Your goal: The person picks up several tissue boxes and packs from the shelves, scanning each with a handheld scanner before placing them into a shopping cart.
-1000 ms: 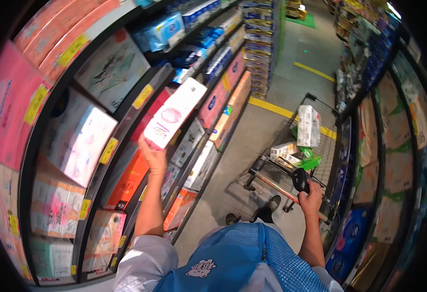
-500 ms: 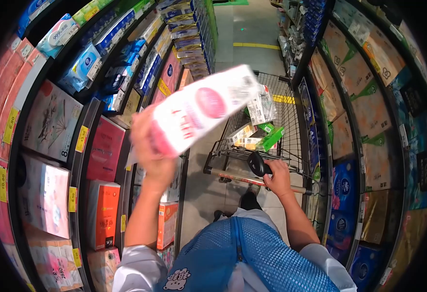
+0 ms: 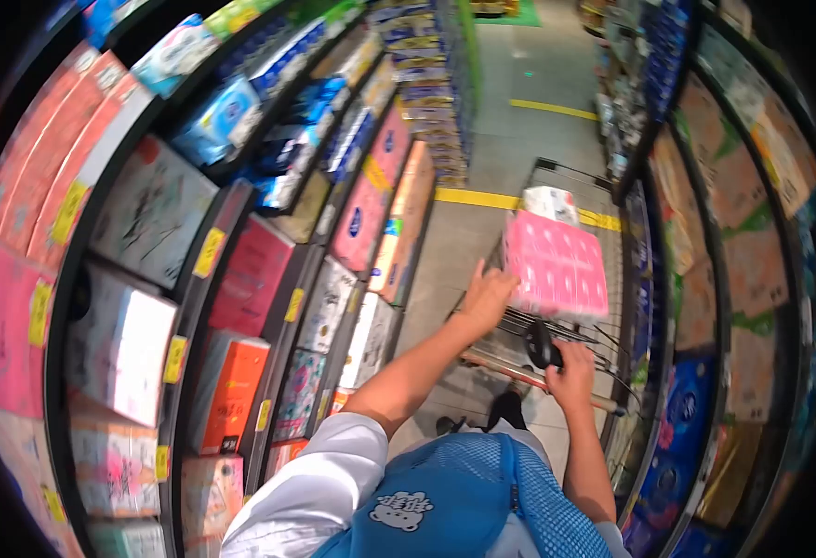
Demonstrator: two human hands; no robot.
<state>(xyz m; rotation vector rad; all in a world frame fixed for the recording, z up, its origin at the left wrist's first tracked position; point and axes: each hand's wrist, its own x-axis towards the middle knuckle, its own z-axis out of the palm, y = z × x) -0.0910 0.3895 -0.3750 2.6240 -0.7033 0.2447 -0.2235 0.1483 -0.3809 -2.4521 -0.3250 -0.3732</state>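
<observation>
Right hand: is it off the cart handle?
No. The right hand is wrapped around the cart handle, holding a black scanner against it.

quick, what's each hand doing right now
Left hand: open, fingers spread against the pink pack over the cart.
Right hand: closed on the cart handle, black scanner beside it.

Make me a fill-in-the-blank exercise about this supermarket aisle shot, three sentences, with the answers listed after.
1. The left hand touches a large pack whose colour is ____.
2. The right hand grips the handle of a shopping ____.
3. The person wears a mesh vest coloured ____.

Missing words: pink; cart; blue
</observation>
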